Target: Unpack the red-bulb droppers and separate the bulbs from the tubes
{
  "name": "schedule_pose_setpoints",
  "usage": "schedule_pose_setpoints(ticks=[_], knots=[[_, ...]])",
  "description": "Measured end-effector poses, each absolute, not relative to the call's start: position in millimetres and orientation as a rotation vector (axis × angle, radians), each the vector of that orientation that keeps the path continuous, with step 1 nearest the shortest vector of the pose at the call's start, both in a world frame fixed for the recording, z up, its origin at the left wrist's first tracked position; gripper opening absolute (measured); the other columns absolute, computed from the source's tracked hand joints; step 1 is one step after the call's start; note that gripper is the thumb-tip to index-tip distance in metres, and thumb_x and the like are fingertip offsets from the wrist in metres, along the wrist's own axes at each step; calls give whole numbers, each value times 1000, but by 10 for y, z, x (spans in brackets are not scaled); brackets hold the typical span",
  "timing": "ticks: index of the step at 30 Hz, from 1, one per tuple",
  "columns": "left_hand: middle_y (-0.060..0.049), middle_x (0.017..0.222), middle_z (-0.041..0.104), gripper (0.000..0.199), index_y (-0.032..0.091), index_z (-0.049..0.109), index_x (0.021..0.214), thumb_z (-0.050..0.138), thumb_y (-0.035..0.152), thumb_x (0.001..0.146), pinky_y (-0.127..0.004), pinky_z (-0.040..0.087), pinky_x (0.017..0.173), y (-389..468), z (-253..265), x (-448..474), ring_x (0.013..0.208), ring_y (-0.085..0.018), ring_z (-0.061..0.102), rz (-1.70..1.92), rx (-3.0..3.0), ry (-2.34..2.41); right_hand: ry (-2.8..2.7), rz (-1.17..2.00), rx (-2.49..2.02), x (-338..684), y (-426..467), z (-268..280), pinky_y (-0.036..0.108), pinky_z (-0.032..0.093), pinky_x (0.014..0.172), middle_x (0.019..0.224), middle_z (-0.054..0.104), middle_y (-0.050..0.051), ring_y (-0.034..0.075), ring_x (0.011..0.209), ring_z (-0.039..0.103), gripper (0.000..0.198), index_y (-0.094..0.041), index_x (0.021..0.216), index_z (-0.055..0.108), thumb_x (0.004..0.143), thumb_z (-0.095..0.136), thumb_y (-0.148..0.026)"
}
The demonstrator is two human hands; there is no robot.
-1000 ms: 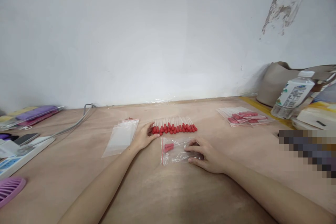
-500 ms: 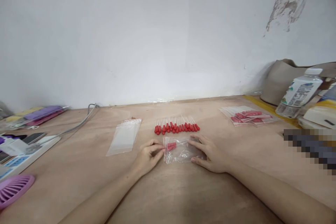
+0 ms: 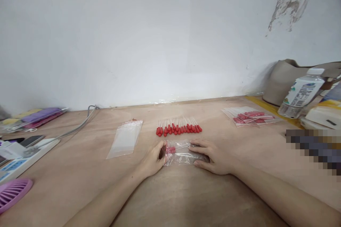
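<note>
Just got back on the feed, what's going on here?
A person's left hand touches the red-striped end of a clear plastic bag with red pieces inside; the right hand rests on its other end. Beyond it lies a row of red-tipped white sticks, with flat translucent plastic bags to the left and clear bags with red contents to the right.

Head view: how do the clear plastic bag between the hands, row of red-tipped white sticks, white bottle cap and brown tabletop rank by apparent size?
1. Brown tabletop
2. Clear plastic bag and row of sticks: too close to rank
3. White bottle cap
</note>
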State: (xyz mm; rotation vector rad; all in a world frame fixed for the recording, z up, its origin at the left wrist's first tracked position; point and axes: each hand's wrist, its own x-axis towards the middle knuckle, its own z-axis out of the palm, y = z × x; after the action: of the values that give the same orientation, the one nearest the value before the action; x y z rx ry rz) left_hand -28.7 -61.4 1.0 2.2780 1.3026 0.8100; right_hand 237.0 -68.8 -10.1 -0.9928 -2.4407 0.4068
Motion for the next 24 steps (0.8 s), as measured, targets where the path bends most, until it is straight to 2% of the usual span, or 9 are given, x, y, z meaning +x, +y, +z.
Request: schedule_pose_setpoints(ticks=[5, 10, 12, 15, 20, 24], knots=[[1, 70, 54, 13, 17, 50, 83, 51, 30, 80, -23, 43, 57, -614, -43, -328, 61, -11, 51, 866, 2165, 1196, -2457, 385, -998, 2364, -689, -95, 43, 33, 98, 131, 42, 8, 25, 118, 40, 50, -25, 123, 48, 80, 48, -50], [-5, 86, 64, 22, 17, 53, 90, 58, 32, 74, -31, 50, 72, -535, 22, -505, 81, -17, 61, 1015, 1892, 1178, -2447, 381, -996, 2371, -687, -107, 44, 34, 97, 129, 44, 9, 26, 116, 42, 51, -25, 123, 48, 79, 48, -50], [-5, 85, 67, 25, 17, 54, 90, 61, 34, 72, -33, 51, 73, -491, 153, -657, 81, -19, 63, 1039, 1857, 1214, -2446, 374, -992, 2373, -683, -114, 44, 34, 97, 129, 44, 9, 26, 116, 42, 51, -24, 123, 47, 79, 48, -50], [-5, 83, 69, 25, 18, 58, 85, 64, 35, 68, -35, 53, 73, -422, 410, -940, 77, -20, 65, 1099, 1875, 1259, -2455, 361, -995, 2373, -682, -116, 44, 34, 97, 129, 44, 9, 26, 116, 41, 52, -25, 124, 46, 80, 48, -50], [-2, 81, 69, 23, 19, 57, 85, 60, 38, 71, -34, 54, 72, -318, 645, -1153, 76, -18, 65, 1596, 2008, 1542, -2481, 357, -1032, 2369, -695, -103, 43, 33, 98, 130, 42, 9, 25, 118, 40, 52, -24, 125, 46, 80, 45, -51], [-1, 89, 67, 20, 20, 59, 88, 57, 36, 75, -33, 52, 77, -198, 572, -900, 78, -16, 64, 1570, 2207, 1557, -2478, 361, -1030, 2364, -704, -82, 43, 33, 98, 131, 42, 10, 25, 118, 40, 52, -23, 124, 47, 80, 45, -51]])
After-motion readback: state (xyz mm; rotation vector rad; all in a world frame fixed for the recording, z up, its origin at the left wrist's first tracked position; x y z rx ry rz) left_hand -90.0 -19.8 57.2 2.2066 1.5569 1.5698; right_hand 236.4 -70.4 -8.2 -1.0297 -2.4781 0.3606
